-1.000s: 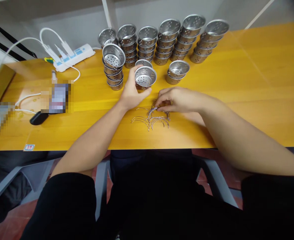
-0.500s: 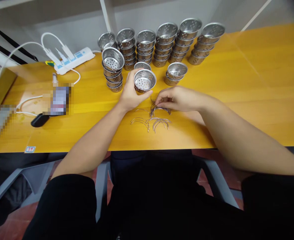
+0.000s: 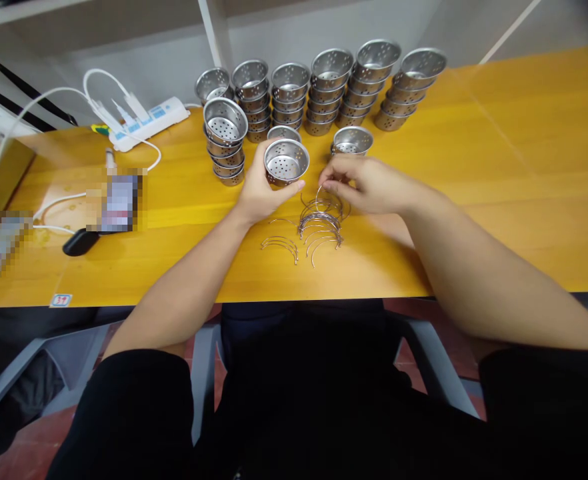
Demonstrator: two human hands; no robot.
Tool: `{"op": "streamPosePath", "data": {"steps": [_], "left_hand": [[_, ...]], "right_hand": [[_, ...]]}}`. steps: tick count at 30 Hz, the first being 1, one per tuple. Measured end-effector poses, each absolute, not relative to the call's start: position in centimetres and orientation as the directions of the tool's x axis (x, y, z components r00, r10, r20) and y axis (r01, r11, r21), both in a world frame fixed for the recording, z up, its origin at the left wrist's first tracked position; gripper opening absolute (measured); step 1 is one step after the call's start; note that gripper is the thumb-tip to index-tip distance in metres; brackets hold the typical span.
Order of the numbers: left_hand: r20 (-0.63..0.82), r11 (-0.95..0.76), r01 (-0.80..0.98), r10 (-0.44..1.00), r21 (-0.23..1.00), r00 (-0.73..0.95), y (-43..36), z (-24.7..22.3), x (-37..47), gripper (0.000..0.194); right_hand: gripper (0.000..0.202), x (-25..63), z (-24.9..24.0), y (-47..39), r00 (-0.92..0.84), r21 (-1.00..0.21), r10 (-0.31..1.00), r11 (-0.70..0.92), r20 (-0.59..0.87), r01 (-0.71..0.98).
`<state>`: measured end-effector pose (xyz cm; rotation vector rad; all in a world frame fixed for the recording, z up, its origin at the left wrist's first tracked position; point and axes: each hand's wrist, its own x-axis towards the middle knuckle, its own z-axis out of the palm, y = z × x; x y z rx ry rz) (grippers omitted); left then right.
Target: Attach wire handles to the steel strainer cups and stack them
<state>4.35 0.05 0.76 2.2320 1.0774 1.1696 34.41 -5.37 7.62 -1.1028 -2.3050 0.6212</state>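
While my left hand [image 3: 260,193] cups the small perforated steel basket [image 3: 287,161] at frame centre, mouth tilted toward me, my right hand [image 3: 361,185] pinches one thin curved wire handle [image 3: 324,198] just above the loose pile of wire handles [image 3: 310,233] on the yellow table [image 3: 499,180], close beside the basket.

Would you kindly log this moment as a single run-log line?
left hand: holds perforated steel cup | right hand: pinches wire handle above wire pile | cup stacks behind
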Motion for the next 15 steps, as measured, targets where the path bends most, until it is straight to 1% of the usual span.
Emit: {"op": "streamPosePath", "data": {"steps": [5,8,10,15], "left_hand": [[0.532,-0.620,0.421,0.784,0.662,0.319,-1.0,1.9,4.4,0.097],[0.525,-0.600,0.415,0.800,0.685,0.291,-1.2,2.3,4.5,0.094],[0.498,-0.592,0.415,0.806,0.691,0.321,-1.4,2.4,4.6,0.096],[0.414,-0.600,0.336,0.772,0.726,0.483,-2.1,2.1,4.5,0.114]], "right_hand": [[0.040,34.9,7.0,-5.0,-0.443,-0.699,0.859,0.481,0.255,0.530],[0.049,35.6,5.9,-4.2,-0.377,-0.705,0.894,0.430,0.243,0.564],[0.054,35.9,5.4,-3.8,-0.331,-0.693,0.902,0.427,0.279,0.581],[0.068,35.0,5.3,-4.0,-0.251,-0.669,0.887,0.458,0.387,0.586]]}}
